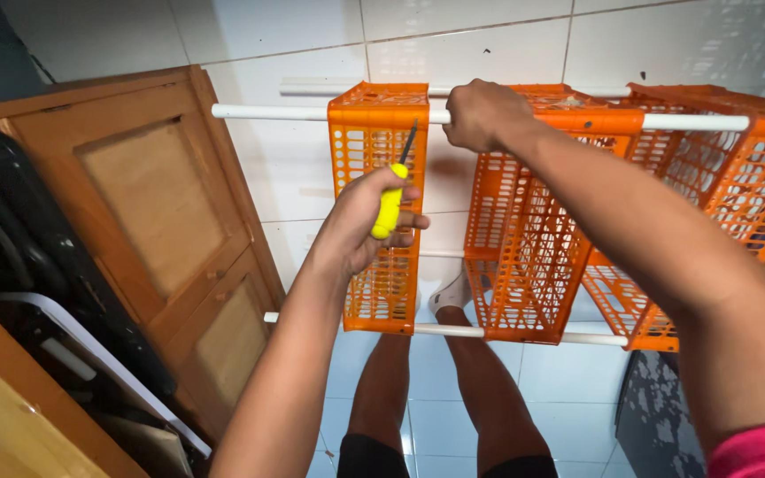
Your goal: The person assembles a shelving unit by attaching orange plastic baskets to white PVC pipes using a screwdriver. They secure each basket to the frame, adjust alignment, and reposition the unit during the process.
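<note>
Left hand (365,221) grips a yellow-handled screwdriver (391,196), blade raised against the leftmost orange crate (378,115). Right hand (482,113) closes around the upper white pipe (267,112) that runs through three orange crates above the white tiled floor (294,177), beside a wooden door (148,195).

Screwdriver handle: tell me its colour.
Yellow, on the screwdriver in the left hand; head view.

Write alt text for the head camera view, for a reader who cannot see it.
The left hand holds a yellow-handled screwdriver against an orange plastic basket, while the right hand grips the upper white pipe that the orange baskets hang on. Below are the person's legs on a white tiled floor; a wooden door stands left.
</note>
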